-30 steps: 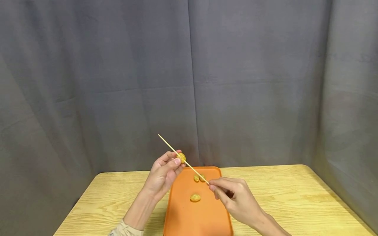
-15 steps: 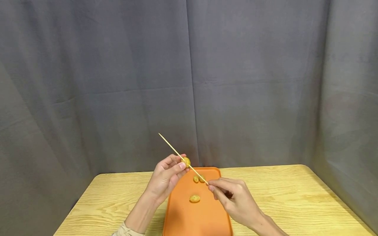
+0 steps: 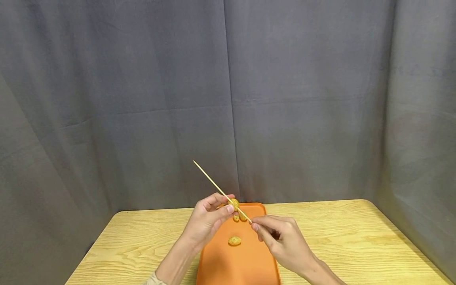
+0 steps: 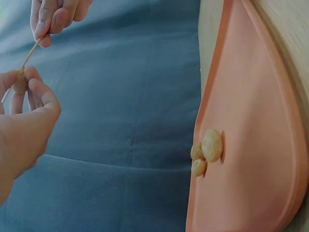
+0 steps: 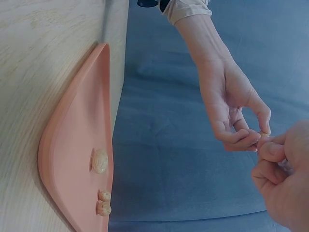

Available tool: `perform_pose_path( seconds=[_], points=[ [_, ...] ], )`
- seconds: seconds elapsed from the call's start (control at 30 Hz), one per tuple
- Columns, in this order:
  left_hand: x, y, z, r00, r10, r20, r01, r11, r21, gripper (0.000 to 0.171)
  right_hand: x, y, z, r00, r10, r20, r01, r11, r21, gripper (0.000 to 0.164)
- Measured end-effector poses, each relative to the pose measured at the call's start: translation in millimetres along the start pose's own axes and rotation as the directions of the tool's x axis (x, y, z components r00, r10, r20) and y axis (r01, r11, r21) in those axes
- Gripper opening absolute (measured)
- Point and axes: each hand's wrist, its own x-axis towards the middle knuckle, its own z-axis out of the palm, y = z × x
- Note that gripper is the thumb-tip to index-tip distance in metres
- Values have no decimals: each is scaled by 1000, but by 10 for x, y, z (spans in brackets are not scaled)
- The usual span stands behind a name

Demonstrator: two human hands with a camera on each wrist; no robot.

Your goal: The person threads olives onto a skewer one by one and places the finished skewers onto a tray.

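A golden-brown ball, like a fried food ball, is threaded on a thin bamboo skewer. My left hand pinches that ball between thumb and fingers. Past it, the skewer's pointed tip rises up and left. At the lower right end, the fingertips of my right hand grip the skewer, hiding its end. Both hands are above an orange tray. The left wrist view shows the pierced ball held off to the side, well apart from the tray.
On the tray lie an oval golden-brown ball and two smaller-looking ones side by side farther back. The tray rests on a wood-grain table. Grey curtains stand behind and at both sides.
My left hand has slid the ball down and right along the skewer, nearer to my right hand. The right hand stays nearly still, and more bare skewer shows beyond the ball.
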Motion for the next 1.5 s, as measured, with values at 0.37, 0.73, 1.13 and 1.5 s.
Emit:
perform_pose_path(
  seconds=[0.37,0.73,1.13,1.5],
  points=[
    [-12,-86,102,995,-74,73,72,997,39,10,3,-24,-30,1000,19,7,-18,1000,-19,13],
    [58,-115,-18,991,-29,129,11,991,132,33,70,-44,-39,993,96,-62,-100,993,-63,11],
    [123,-389,-245,978,-193,-79,206,838,505,31,151,149,-303,974,149,-169,-175,973,-150,10],
    [42,-486,-391,980,-188,72,48,563,825,36,76,654,-321,976,110,-189,-155,958,-243,10]
  ],
)
